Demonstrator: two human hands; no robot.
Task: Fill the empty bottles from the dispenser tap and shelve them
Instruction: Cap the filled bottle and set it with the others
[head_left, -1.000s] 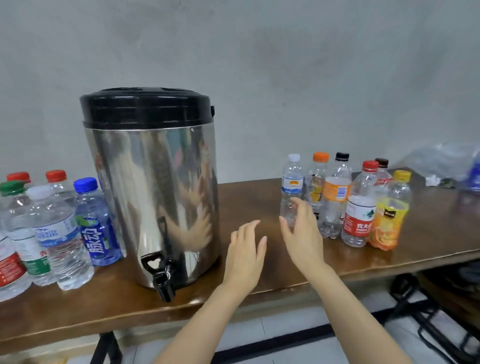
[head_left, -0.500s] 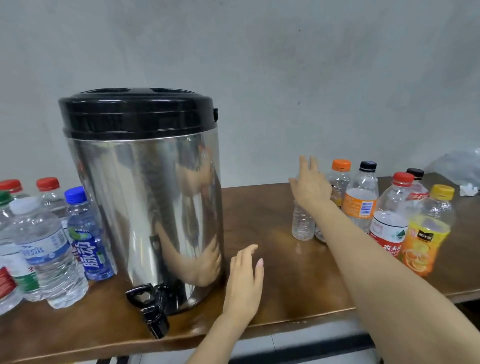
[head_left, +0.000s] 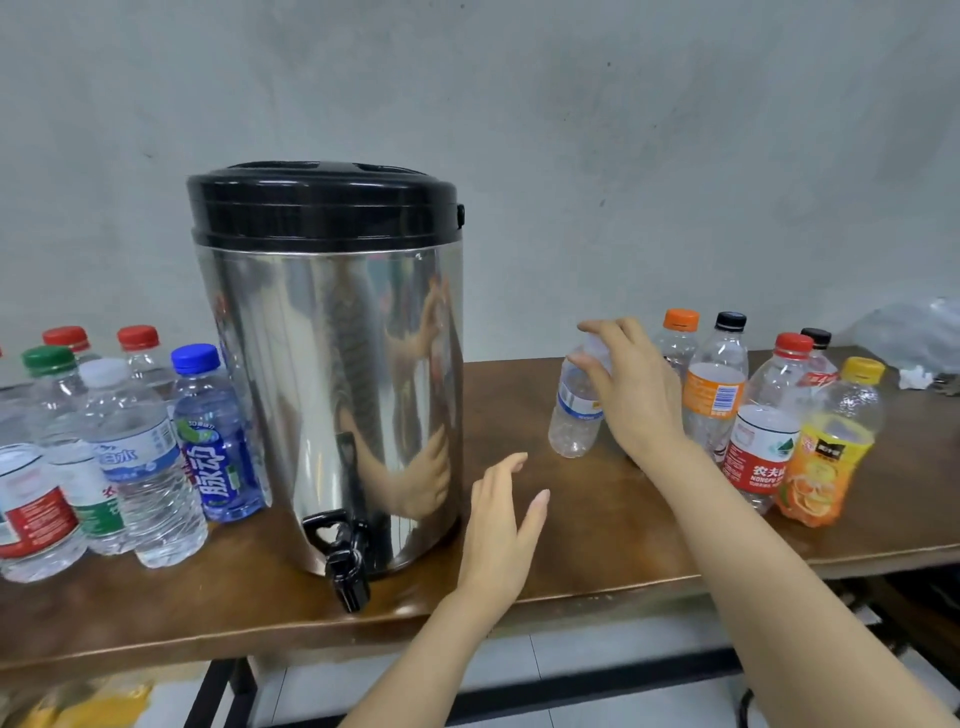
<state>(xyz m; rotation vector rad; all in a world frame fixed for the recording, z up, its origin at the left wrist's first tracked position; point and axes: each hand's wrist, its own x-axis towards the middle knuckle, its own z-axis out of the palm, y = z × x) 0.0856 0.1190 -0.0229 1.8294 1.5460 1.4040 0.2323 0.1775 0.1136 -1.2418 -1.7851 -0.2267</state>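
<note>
A steel dispenser (head_left: 332, 374) with a black lid stands on the brown table (head_left: 519, 561); its black tap (head_left: 345, 561) hangs over the front edge. My right hand (head_left: 631, 395) grips the top of a small clear empty bottle (head_left: 574, 415) with a blue-and-white label, which stands tilted to the right of the dispenser. My left hand (head_left: 501, 525) hovers open over the table beside the dispenser's base, holding nothing. Several empty capped bottles (head_left: 763, 415) stand behind and to the right of my right hand.
Several water-filled bottles (head_left: 140, 457) crowd the table left of the dispenser. A crumpled clear plastic bag (head_left: 909, 332) lies at the far right against the grey wall. Black metal table legs (head_left: 218, 691) and a tiled floor show below the table's front edge.
My right hand reached out to the group of bottles, took the small clear bottle by its top and drew it leftward, away from the others. My left hand stayed near the dispenser base.
</note>
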